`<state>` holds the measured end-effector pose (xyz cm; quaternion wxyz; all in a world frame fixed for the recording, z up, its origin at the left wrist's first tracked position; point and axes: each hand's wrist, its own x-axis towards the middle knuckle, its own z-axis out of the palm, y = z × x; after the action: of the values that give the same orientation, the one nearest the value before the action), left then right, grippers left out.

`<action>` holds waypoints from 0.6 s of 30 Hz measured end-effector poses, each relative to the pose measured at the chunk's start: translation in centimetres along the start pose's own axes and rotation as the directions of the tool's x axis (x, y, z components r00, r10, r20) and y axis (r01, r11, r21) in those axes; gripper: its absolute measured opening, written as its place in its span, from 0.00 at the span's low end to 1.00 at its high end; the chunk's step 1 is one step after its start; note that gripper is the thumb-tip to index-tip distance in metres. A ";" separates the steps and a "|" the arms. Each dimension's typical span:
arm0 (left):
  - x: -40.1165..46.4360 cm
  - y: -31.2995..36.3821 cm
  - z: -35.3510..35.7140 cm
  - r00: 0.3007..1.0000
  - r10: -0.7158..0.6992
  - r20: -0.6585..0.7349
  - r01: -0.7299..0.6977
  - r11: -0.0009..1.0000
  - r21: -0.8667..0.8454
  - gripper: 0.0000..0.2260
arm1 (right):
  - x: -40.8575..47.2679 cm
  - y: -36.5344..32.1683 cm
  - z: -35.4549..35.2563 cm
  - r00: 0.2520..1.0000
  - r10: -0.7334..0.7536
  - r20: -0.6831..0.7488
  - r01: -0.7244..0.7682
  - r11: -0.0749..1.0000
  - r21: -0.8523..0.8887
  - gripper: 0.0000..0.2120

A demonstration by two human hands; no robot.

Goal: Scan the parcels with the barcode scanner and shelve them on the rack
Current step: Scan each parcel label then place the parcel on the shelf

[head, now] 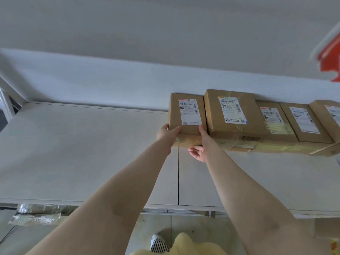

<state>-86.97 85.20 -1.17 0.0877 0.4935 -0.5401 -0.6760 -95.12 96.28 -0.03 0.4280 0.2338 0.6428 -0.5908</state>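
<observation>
We grip a box [186,115] with both hands [168,135] — left thumb on top, right hand [199,146] cupping beneath — to seat it beside shelved parcels [233,115].

A parcel storage or sorting room. A row of brown cardboard parcels [237,116], each bearing a printed shipping label [189,112] with barcodes, stands side by side on a plain white shelf [82,148] against a bare white wall [128,34]. More wrapped packages [38,214] lie on the level beneath. The floor is pale tile.
</observation>
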 end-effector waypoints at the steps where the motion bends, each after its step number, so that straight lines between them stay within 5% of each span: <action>1: 0.0 0.1 0.0 1.000 -0.007 -0.005 0.007 1.000 0.025 0.31 | -0.1 0.0 0.1 1.000 0.000 -0.008 0.000 1.000 0.006 0.41; 6: -1.4 1.0 -1.2 0.999 -0.009 -0.042 0.013 0.995 0.096 0.34 | -1.1 1.1 0.7 0.999 -0.038 -0.002 0.037 0.997 -0.064 0.45; 9: -2.6 0.3 -3.6 0.997 -0.045 -0.059 0.049 0.996 0.076 0.30 | -2.6 3.4 1.8 0.996 -0.050 0.080 0.053 0.998 -0.042 0.34; 12: -3.0 -1.1 -6.9 0.995 -0.058 -0.078 0.059 0.998 0.008 0.11 | -3.4 6.6 4.3 0.991 -0.077 0.106 0.078 0.997 -0.009 0.28; 18: -5.3 -4.6 -15.8 0.986 -0.073 -0.152 0.036 0.972 -0.232 0.07 | -5.0 11.7 11.0 0.966 -0.114 0.233 0.140 0.985 -0.098 0.12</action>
<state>-70.43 80.33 -0.81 0.1684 0.5472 -0.4362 -0.6943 -80.11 89.02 -1.76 0.4721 0.0982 0.6362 -0.6023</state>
